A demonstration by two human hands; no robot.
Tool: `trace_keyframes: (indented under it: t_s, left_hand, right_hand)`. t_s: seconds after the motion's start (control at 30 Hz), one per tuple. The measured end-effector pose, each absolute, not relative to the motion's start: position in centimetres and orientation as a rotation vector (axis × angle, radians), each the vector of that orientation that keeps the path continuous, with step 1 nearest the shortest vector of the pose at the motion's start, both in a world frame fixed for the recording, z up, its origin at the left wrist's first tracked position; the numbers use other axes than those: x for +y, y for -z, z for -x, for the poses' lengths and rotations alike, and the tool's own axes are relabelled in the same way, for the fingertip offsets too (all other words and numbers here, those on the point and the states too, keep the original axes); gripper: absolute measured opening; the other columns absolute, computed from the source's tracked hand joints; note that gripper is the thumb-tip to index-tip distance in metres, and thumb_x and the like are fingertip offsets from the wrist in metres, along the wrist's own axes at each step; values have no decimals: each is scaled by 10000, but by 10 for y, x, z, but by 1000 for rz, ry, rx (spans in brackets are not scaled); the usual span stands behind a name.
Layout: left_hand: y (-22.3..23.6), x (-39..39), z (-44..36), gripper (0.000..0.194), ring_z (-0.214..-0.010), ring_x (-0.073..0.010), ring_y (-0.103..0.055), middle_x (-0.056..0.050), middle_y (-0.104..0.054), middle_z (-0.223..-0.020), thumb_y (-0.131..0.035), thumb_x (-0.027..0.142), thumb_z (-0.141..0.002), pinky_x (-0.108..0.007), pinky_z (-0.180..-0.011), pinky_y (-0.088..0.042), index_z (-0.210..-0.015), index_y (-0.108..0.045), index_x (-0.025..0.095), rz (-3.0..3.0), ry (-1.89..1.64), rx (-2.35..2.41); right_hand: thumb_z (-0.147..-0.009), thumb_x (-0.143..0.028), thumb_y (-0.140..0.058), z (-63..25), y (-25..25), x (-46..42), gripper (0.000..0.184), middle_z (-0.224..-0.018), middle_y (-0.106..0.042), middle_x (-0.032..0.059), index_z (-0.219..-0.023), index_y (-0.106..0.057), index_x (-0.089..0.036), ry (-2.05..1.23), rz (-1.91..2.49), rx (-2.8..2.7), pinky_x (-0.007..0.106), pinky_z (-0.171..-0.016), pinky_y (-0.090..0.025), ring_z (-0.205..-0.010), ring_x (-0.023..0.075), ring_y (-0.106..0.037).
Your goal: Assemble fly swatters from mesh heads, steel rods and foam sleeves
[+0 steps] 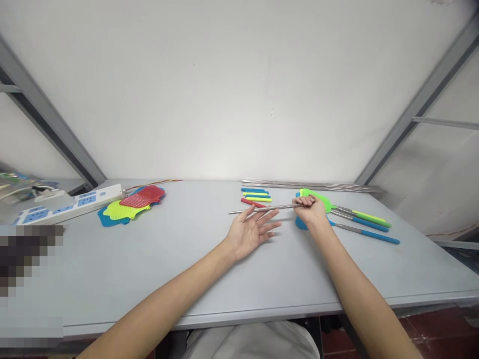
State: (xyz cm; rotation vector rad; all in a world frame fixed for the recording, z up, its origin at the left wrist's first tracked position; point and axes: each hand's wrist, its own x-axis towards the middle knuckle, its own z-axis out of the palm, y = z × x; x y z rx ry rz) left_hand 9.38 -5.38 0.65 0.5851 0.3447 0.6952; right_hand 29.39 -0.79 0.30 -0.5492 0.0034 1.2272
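My right hand [311,210] is closed around one end of a thin metal rod [283,206], held about level above the table. The rod's free end points left, past my left hand [247,234]. My left hand is open, palm up with fingers spread, close to the rod; whether it touches the rod I cannot tell. Behind the rod lie several coloured handle sleeves [256,194] in blue and yellow, plus a red sleeve [253,202]. Beside and beneath my right hand lie fly swatters with a green head [325,202] and a blue handle [380,238], partly hidden by the hand.
A bundle of metal rods [310,185] lies along the wall. On the left are loose swatter heads, a red one [142,196] and a yellow one [125,210] over blue ones. A white power strip [71,205] stands farther left. The table's front edge [262,315] runs before me.
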Motion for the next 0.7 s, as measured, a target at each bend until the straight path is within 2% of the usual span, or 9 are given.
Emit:
trace_keyframes:
  t_s: [0.13, 0.37, 0.57, 0.7]
  left_hand:
    - [-6, -53, -94, 363, -1117, -257, -422, -53, -388, -1294, -421, 409, -794, -312, -767, -432, -1047, -518, 167, -578, -724, 345]
    - [-2, -53, -96, 245, -1117, -248, -428, -37, -391, -1294, -469, 333, -795, -288, -770, -431, -971, -555, 187, -553, -810, 350]
    - [0, -49, -94, 310, -1130, -269, -410, -65, -396, -1289, -462, 378, -790, -308, -797, -428, -979, -569, 156, -518, -856, 338]
    - [-2, -46, -92, 280, -1134, -241, -411, -72, -435, -1260, -471, 318, -798, -294, -832, -419, -983, -576, 136, -497, -906, 325]
  right_hand:
    - [-833, -266, -423, -301, -4, -7, 234, -1001, -536, 61, -1025, -502, -159, -1214, 538, -13, 320, -671, -473, -803, 145, -544]
    - [-830, -271, -430, -297, -4, -7, 226, -957, -545, 54, -1005, -506, -151, -1259, 509, -57, 294, -627, -476, -748, 128, -548]
    - [-829, -293, -429, -288, -15, -15, 212, -841, -560, 30, -932, -524, -134, -1330, 439, -121, 250, -552, -462, -636, 95, -536]
    - [-828, -275, -386, -281, -22, -21, 213, -763, -589, 29, -813, -546, -136, -1401, 423, -187, 275, -595, -474, -722, 135, -573]
